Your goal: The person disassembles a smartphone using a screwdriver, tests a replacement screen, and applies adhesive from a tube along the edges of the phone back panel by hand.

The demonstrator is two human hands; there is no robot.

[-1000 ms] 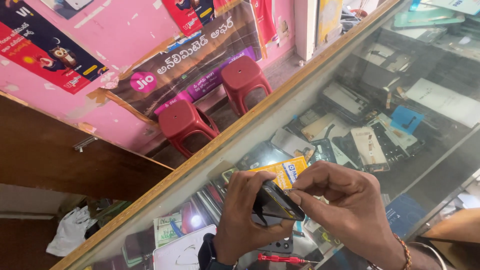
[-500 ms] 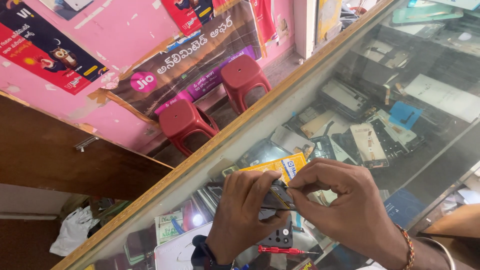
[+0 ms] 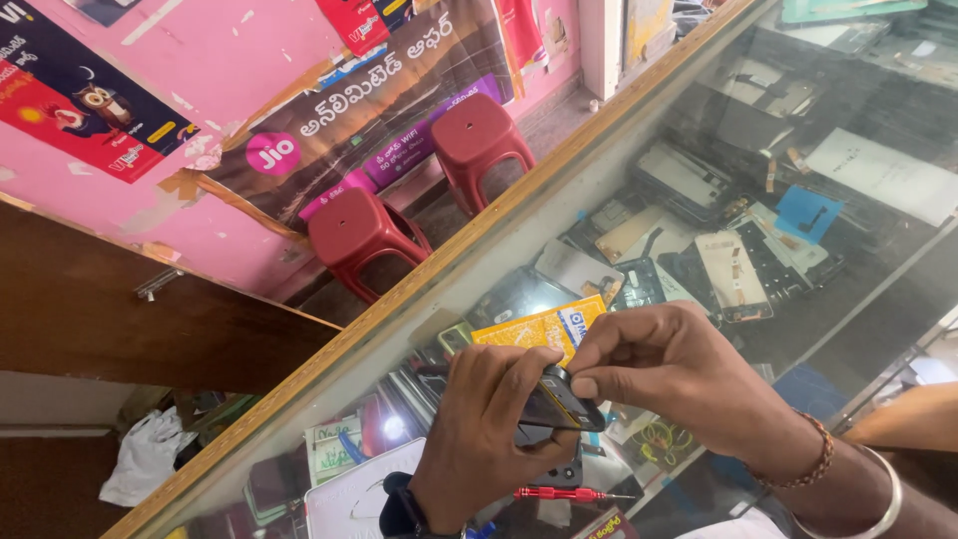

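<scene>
This is a small phone repair shop. A glass-topped bench (image 3: 639,130) with a wooden edge shows loose phone screens and parts (image 3: 728,269) laid out underneath, and a red screwdriver (image 3: 564,494) lies on it. Two red plastic stools (image 3: 364,235) stand by a pink wall (image 3: 239,80) covered with advertising posters (image 3: 369,110).

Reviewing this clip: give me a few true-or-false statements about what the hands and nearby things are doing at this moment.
1. Both hands hold the small dark phone. True.
2. The left hand is empty. False: it grips the phone from below.
3. The right hand pinches the phone's upper edge. True.
4. A red screwdriver lies below the hands. True.
5. The two red stools are stacked. False: they stand side by side.
</scene>
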